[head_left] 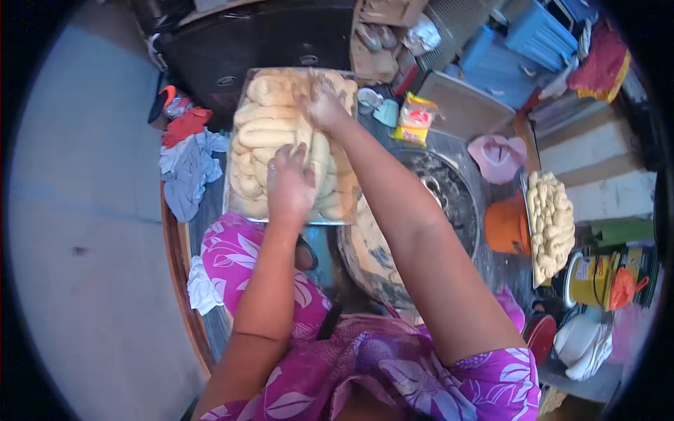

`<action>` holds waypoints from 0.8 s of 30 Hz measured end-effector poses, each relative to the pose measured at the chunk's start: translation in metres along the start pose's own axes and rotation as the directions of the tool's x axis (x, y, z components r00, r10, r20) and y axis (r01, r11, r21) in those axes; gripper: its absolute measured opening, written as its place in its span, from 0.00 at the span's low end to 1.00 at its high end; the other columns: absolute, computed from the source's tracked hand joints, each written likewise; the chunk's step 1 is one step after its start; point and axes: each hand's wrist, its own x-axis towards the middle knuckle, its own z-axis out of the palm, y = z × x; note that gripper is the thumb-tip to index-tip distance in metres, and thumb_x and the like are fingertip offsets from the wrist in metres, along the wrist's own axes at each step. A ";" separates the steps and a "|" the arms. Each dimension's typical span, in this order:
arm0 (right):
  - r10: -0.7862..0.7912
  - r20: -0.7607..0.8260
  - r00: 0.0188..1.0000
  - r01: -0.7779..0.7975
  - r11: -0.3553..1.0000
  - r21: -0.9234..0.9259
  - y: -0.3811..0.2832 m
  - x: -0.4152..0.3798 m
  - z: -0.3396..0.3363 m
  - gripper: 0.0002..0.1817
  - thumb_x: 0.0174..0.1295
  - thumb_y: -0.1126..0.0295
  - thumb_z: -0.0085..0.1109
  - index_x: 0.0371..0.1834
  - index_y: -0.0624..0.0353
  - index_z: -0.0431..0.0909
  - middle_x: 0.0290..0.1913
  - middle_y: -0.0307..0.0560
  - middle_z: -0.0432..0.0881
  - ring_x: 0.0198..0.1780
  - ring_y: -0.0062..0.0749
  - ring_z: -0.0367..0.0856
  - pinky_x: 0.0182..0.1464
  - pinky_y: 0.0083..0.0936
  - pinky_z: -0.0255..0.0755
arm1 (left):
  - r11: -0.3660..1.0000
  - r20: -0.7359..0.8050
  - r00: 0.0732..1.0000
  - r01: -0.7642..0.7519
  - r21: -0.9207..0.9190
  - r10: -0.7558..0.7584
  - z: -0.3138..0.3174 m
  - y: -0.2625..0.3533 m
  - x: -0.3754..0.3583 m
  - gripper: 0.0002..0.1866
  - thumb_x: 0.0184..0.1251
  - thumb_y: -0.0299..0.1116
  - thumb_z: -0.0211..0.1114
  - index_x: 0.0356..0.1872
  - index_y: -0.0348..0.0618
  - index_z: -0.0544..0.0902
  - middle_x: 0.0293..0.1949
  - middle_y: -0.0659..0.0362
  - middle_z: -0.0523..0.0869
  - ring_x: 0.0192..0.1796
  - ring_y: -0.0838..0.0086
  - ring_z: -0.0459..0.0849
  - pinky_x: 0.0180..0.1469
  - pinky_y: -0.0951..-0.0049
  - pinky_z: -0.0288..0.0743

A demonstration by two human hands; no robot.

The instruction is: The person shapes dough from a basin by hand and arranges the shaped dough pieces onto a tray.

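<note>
Left hand [289, 184] spread flat on dough rolls [270, 133], near tray [239, 210] edge. Right hand [324, 105] beyond it; finger spread unclear, blurred. Rolls crowd both hands.

The left hand [289, 184] covers several dough rolls [261, 133], so what its fingers touch cannot be told; the right hand [321, 104] is motion-blurred, its grip unreadable; the right forearm hides much of the dark bowl [456, 203]; the yellow packet [415, 119] print is too small to read.

Round wooden table [177, 266]: dough tray [242, 210], floured board [372, 259], cloths [186, 168], snack packet [415, 119].
</note>
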 end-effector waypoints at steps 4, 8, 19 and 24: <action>-0.173 -0.402 0.899 0.299 0.913 0.277 0.061 -0.031 -0.025 0.33 0.59 0.56 0.54 0.64 0.61 0.56 0.64 0.59 0.59 0.67 0.45 0.55 0.66 0.34 0.47 | 0.998 -0.075 0.996 -0.051 0.027 0.053 -0.004 0.016 -0.008 0.24 0.57 0.36 0.58 0.56 0.44 0.72 0.62 0.47 0.61 0.61 0.51 0.61 0.61 0.55 0.57; 0.436 -0.183 0.881 -0.322 0.838 0.441 0.233 -0.155 -0.041 0.28 0.54 0.63 0.60 0.56 0.67 0.67 0.52 0.53 0.73 0.54 0.36 0.71 0.57 0.27 0.62 | 0.945 -0.071 0.943 -0.325 0.019 0.326 0.004 0.050 -0.035 0.25 0.56 0.39 0.60 0.56 0.46 0.71 0.66 0.48 0.53 0.67 0.49 0.51 0.62 0.47 0.49; 0.652 0.109 0.751 -0.522 0.686 -0.506 0.334 -0.342 0.030 0.38 0.46 0.60 0.59 0.63 0.58 0.58 0.67 0.53 0.54 0.68 0.42 0.52 0.65 0.49 0.46 | 0.798 0.627 0.511 -0.492 -0.348 0.589 0.076 0.081 -0.087 0.24 0.55 0.39 0.62 0.55 0.47 0.72 0.62 0.50 0.62 0.66 0.54 0.56 0.63 0.56 0.53; 0.391 0.032 0.920 -0.316 0.785 -0.532 0.313 -0.331 0.060 0.36 0.50 0.62 0.54 0.65 0.55 0.55 0.68 0.51 0.52 0.69 0.43 0.48 0.67 0.48 0.41 | 0.882 0.729 0.511 -0.373 -0.289 0.455 0.092 0.081 -0.076 0.23 0.57 0.38 0.60 0.55 0.44 0.71 0.57 0.51 0.70 0.59 0.55 0.66 0.61 0.61 0.58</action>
